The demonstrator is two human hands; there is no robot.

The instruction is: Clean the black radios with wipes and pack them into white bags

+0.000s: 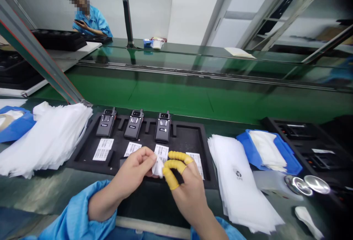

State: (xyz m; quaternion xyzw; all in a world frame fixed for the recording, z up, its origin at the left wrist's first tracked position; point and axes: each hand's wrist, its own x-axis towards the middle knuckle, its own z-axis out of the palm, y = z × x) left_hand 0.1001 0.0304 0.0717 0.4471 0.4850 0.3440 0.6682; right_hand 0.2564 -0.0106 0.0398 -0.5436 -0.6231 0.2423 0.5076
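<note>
Over the front edge of a black foam tray (185, 141), my left hand (135, 170) pinches a small crumpled white wipe (158, 168) between thumb and fingers. My right hand (184, 177) wears yellow finger cots on several fingers, and its curled fingertips close on the right side of that wipe. Three black handheld radios lie along the tray's far side: a left radio (106, 122), a middle radio (134, 124) and a right radio (163, 128). Below them are white label sheets with printed codes, such as a left label sheet (103, 149); others are partly behind my hands.
Stacks of white plastic bags flank the tray, a left stack (46, 140) and a right stack (242, 181). Farther right are a blue bin (289, 159) with white cloths and a bottle (275, 184). A green conveyor belt (179, 98) runs behind. Across it sits a person (93, 21).
</note>
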